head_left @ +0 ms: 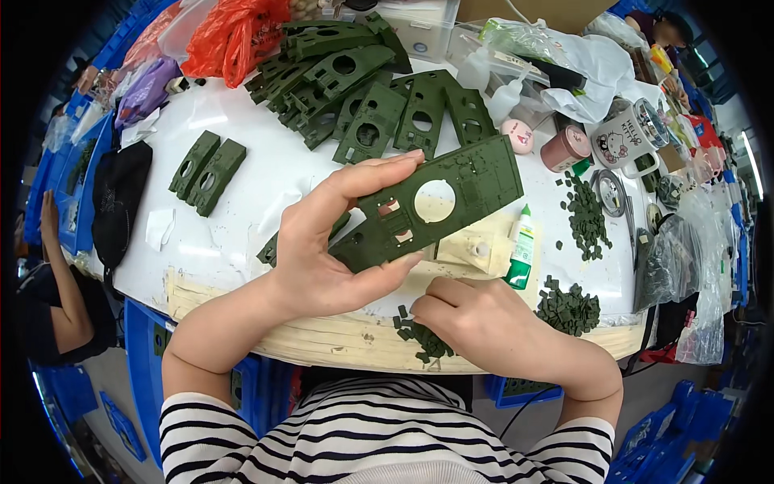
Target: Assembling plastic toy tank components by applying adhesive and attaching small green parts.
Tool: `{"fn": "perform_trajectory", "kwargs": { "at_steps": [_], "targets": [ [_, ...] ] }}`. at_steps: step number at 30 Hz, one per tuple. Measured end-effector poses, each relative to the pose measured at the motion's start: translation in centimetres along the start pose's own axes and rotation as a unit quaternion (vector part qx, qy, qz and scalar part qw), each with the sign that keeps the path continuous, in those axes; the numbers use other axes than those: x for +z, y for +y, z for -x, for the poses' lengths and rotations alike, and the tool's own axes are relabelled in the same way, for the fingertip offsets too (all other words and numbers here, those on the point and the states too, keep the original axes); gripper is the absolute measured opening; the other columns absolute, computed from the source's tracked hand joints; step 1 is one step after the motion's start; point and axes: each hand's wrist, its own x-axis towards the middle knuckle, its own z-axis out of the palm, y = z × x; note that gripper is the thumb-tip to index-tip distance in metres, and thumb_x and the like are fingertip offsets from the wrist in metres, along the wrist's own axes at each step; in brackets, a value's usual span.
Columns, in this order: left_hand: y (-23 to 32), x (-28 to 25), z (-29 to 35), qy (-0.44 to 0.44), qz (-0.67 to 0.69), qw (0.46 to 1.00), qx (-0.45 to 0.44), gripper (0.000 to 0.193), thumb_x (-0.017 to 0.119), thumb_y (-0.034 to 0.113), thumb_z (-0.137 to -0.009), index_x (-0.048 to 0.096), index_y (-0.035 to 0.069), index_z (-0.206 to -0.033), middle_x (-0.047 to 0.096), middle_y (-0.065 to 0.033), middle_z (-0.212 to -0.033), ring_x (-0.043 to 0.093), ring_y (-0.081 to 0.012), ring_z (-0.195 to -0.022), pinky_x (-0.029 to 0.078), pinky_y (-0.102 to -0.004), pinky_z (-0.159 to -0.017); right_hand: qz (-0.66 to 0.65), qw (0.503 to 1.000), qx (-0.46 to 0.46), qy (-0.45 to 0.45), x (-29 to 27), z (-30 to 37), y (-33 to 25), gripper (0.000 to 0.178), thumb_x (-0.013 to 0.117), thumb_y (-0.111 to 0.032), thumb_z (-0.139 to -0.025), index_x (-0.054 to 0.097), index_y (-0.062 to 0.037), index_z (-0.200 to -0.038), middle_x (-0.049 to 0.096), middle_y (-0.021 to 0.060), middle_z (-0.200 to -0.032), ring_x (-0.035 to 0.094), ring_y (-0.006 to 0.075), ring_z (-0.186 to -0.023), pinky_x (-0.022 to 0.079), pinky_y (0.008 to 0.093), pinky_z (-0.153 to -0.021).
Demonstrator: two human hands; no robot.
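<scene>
My left hand (322,242) grips a dark green model tank hull plate (480,181) by its near end, thumb below and fingers above. The plate is tilted and held above the table, with a large round hole and two small openings in it. At the table's front edge, the curled fingers of my right hand (488,319) are pressed together over a small heap of tiny green parts (431,343). Whatever they pinch is hidden. A white and green glue bottle (522,250) lies beyond my right hand, beside a pale block (476,248).
Several green hull pieces (347,73) are stacked at the back; two more (208,173) lie left. Two larger heaps of tiny parts (587,218) (568,309) sit right. A mug (621,141), a pink jar (564,149), a red bag (234,40) and a black pouch (121,194) stand around.
</scene>
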Motion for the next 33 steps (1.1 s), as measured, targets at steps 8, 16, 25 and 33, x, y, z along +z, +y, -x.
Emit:
{"fn": "perform_trajectory", "kwargs": {
  "at_steps": [8,16,25,33],
  "targets": [
    [-0.2,-0.3,0.1,-0.024,-0.031,0.999,0.015,0.067,0.078,0.001,-0.071,0.05,-0.007,-0.131,0.057,-0.0236,-0.132,0.057,-0.0286,-0.123,0.048,-0.0343,-0.097,0.034,0.997,0.061,-0.035,1.9,-0.7,-0.8,0.021,0.061,0.003,-0.071,0.054,0.0077,-0.09,0.057,0.0177,-0.085,0.067,0.0314,-0.067,0.055,0.037,-0.054],
    [-0.3,-0.2,0.0,-0.018,-0.036,0.999,0.015,0.067,0.078,0.003,-0.071,0.053,-0.005,-0.132,0.058,-0.0222,-0.133,0.06,-0.0256,-0.118,0.052,-0.0319,-0.09,0.041,0.998,0.04,-0.035,1.9,-0.8,-0.7,0.023,0.059,0.005,-0.072,0.049,0.0079,-0.093,0.054,0.0191,-0.085,0.066,0.032,-0.068,0.055,0.0374,-0.055],
    [-0.4,0.0,0.0,-0.002,-0.029,1.0,0.003,0.066,0.077,0.002,-0.072,0.053,-0.006,-0.132,0.059,-0.0213,-0.132,0.062,-0.0216,-0.115,0.051,-0.03,-0.088,-0.216,0.966,0.034,0.14,-1.4,0.3,-0.7,0.015,0.058,0.001,-0.087,0.046,0.0014,-0.095,0.057,0.0154,-0.085,0.064,0.0276,-0.07,0.051,0.0356,-0.057],
    [-0.7,0.0,0.4,-0.014,0.059,0.997,-0.041,0.063,0.076,0.0,-0.076,0.042,0.0,-0.128,0.052,-0.0228,-0.138,0.06,-0.0182,-0.114,0.049,-0.0296,-0.089,-0.343,0.89,0.137,0.268,-5.0,0.9,-0.9,0.004,0.057,0.008,-0.093,0.057,0.0047,-0.095,0.066,0.009,-0.089,0.07,0.0131,-0.078,0.06,0.0234,-0.069]
  ]
}}
